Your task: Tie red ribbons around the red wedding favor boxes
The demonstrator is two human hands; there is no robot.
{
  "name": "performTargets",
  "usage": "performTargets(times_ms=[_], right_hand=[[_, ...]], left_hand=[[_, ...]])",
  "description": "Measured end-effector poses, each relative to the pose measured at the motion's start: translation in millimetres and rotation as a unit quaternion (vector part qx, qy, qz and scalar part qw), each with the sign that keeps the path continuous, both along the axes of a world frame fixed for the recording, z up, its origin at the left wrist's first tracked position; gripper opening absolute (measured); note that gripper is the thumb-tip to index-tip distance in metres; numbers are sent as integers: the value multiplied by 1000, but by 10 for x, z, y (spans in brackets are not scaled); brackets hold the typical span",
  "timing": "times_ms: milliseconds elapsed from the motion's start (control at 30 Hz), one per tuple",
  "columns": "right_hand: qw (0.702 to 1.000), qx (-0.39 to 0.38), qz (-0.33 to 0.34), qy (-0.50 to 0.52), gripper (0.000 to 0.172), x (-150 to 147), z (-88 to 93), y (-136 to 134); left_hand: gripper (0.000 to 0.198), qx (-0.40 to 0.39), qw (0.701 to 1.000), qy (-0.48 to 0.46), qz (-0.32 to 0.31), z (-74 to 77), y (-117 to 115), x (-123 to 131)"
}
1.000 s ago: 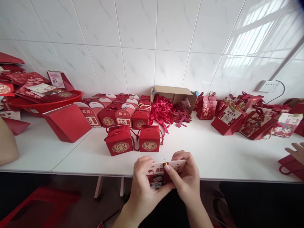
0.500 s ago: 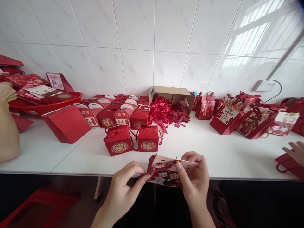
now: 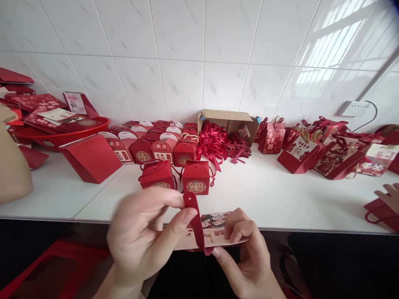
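My left hand (image 3: 140, 232) is raised, its thumb and fingers pinching a dark red strap (image 3: 196, 226) with a small hole near its rounded end. The strap curves down onto a printed gift box (image 3: 222, 237), which carries cartoon figures and a pale panel. My right hand (image 3: 246, 253) grips this box at its right side, the thumb by the strap's lower end and the fingers curled over the top. Just behind my hands stand two red boxes with cord handles (image 3: 196, 178), the left one partly hidden by my left hand.
Rows of red boxes (image 3: 152, 143) stand by a carton (image 3: 229, 115) of red ribbons (image 3: 213, 141). A red basin (image 3: 102, 122) and a large red box (image 3: 93, 158) are left. Finished-looking bags (image 3: 299, 153) stand right. Other people's arm (image 3: 14, 162) and hand (image 3: 388, 197) flank the table (image 3: 264, 195).
The printed box has been turned over in my hands, its figures now at the far side. My left hand has risen from its edge and now holds up the strap.
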State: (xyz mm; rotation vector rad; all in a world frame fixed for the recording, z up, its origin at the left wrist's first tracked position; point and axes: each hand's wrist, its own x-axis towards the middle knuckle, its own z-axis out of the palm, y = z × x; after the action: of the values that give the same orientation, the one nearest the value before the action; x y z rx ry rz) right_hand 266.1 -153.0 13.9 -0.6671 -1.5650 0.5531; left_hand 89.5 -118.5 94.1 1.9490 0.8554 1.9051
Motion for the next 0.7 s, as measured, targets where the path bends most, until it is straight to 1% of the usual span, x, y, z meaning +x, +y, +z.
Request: performTargets(times_ms=[33, 100, 200, 267, 333, 400, 433, 567, 700], right_hand=[[1000, 0, -3, -1, 27, 12, 5, -8], [1000, 2, -15, -2, 28, 44, 5, -11], [1000, 7, -26, -1, 29, 89, -1, 2], [1000, 9, -27, -5, 30, 105, 3, 10], [999, 10, -29, -14, 30, 109, 15, 16], [999, 13, -32, -23, 29, 108, 27, 20], [999, 13, -32, -27, 29, 108, 32, 23], [998, 11, -40, -41, 29, 112, 36, 33], [997, 14, -49, -51, 29, 118, 26, 36]], left_hand=[[23, 7, 998, 51, -21, 10, 17, -14], [17, -9, 990, 127, -64, -10, 46, -53], [20, -84, 980, 151, -100, -99, 59, -106], [25, -92, 974, 169, -122, -163, 52, -116], [29, -72, 971, 188, -131, -211, 42, -100], [30, -63, 970, 193, -132, -239, 34, -63], [31, -70, 970, 188, -138, -249, 31, -40], [30, -131, 962, 160, -177, -290, 7, 35], [26, -168, 957, 143, -186, -334, -30, 50]])
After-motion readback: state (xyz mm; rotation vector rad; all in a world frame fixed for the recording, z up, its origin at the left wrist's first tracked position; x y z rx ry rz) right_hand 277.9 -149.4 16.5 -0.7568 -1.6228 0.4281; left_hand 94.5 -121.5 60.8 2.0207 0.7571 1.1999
